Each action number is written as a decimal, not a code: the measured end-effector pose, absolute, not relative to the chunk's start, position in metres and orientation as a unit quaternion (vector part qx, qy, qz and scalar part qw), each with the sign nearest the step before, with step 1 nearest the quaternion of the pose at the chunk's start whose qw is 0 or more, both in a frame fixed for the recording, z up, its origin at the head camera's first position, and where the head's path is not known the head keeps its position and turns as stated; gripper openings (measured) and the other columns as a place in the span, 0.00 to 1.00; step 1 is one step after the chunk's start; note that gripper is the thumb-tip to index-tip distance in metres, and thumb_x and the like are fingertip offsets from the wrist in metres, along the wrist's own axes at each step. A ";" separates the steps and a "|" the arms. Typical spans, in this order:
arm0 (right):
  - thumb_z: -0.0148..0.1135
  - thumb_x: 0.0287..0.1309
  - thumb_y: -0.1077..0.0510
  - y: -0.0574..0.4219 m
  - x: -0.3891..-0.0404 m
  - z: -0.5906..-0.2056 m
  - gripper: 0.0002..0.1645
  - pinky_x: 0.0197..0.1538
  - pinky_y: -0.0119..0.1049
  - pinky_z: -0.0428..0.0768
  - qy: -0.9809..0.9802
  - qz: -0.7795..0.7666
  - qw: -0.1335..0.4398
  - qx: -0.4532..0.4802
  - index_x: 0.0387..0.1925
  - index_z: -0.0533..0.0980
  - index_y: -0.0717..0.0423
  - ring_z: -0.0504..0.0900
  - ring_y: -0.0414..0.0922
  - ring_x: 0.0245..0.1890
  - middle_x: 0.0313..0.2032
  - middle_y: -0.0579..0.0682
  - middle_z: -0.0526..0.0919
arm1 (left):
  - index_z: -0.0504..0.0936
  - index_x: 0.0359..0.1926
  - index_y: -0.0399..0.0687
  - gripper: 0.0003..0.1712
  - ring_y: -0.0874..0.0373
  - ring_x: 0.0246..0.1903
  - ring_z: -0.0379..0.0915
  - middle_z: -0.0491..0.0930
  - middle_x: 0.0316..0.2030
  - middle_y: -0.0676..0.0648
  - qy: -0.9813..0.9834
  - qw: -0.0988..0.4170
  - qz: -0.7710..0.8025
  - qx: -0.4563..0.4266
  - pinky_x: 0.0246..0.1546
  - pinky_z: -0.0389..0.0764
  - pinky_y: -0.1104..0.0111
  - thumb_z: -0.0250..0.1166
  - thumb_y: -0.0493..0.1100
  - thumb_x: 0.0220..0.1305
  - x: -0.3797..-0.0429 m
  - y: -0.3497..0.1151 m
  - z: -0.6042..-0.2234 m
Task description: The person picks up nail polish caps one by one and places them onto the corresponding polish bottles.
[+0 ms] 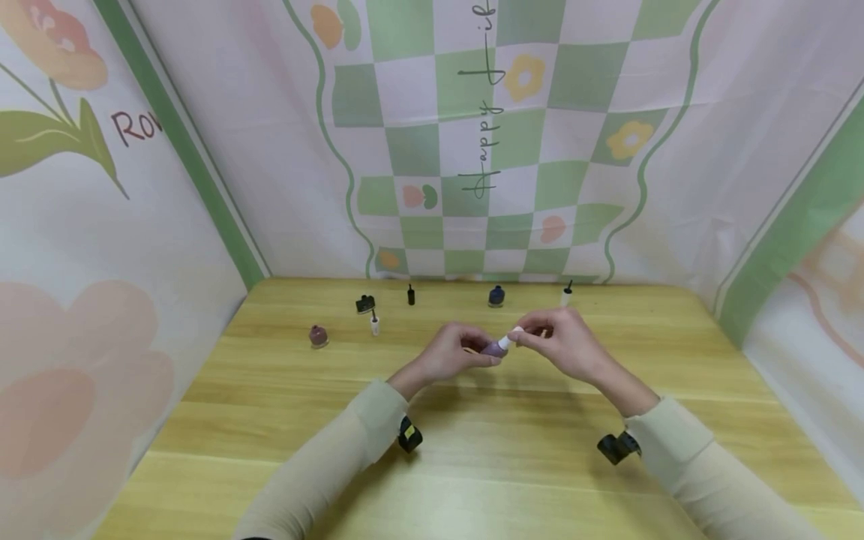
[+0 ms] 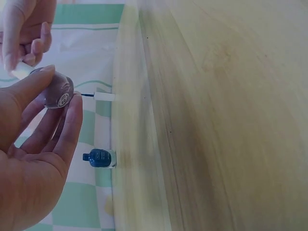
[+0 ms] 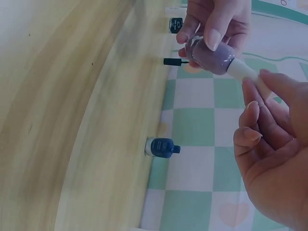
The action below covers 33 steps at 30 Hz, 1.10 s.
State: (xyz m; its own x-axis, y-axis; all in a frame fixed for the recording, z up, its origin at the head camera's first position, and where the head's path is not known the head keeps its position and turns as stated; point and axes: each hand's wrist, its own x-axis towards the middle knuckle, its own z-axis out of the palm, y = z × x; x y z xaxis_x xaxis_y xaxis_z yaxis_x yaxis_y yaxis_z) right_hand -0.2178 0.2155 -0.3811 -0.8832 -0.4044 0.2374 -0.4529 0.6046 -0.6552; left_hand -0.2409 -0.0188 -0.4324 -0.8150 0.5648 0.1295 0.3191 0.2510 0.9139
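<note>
Between both hands, raised over the wooden table (image 1: 466, 480), is a purple nail polish bottle (image 1: 495, 350) with a white cap (image 3: 243, 71) on its neck. My left hand (image 1: 451, 352) grips the glass body, thumb on one side and fingers on the other. My right hand (image 1: 563, 346) pinches the white cap between thumb and fingertips. The bottle lies tilted, its cap toward the right hand. In the left wrist view a round label shows on the base of the bottle (image 2: 57, 90).
Toward the back stand an open dark blue bottle (image 1: 496, 296), a black bottle (image 1: 365, 303), and a black brush cap (image 1: 411, 296). White brush caps stand at left (image 1: 375, 325) and right (image 1: 566, 297), brushes upward. A mauve open bottle (image 1: 319, 337) is farther left. Printed curtains border the table.
</note>
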 end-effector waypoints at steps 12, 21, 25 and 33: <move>0.68 0.68 0.52 0.213 -0.214 -0.383 0.06 0.28 0.33 0.78 -0.884 0.385 0.027 0.264 0.36 0.86 0.49 0.79 0.42 0.25 0.28 0.43 0.86 | 0.89 0.43 0.42 0.09 0.60 0.36 0.83 0.88 0.38 0.49 0.785 0.105 0.541 0.285 0.40 0.85 0.71 0.75 0.37 0.62 -0.234 -0.017 -0.428; 0.67 0.68 0.52 0.212 -0.212 -0.384 0.08 0.27 0.32 0.78 -0.887 0.380 0.058 0.258 0.34 0.85 0.51 0.78 0.41 0.24 0.26 0.40 0.84 | 0.90 0.42 0.45 0.09 0.63 0.33 0.83 0.88 0.35 0.56 0.789 0.093 0.538 0.280 0.37 0.86 0.71 0.77 0.41 0.61 -0.234 -0.015 -0.431; 0.67 0.68 0.52 0.212 -0.213 -0.385 0.07 0.29 0.34 0.80 -0.883 0.385 0.063 0.259 0.35 0.86 0.49 0.80 0.41 0.26 0.28 0.42 0.86 | 0.91 0.42 0.46 0.09 0.63 0.33 0.83 0.88 0.35 0.56 0.790 0.093 0.539 0.276 0.37 0.86 0.71 0.76 0.41 0.61 -0.234 -0.015 -0.431; 0.66 0.69 0.54 0.213 -0.212 -0.385 0.05 0.31 0.35 0.81 -0.872 0.401 0.033 0.281 0.40 0.85 0.49 0.81 0.43 0.31 0.32 0.44 0.86 | 0.91 0.43 0.45 0.09 0.64 0.34 0.84 0.89 0.36 0.55 0.788 0.102 0.542 0.274 0.39 0.86 0.71 0.75 0.40 0.62 -0.235 -0.015 -0.432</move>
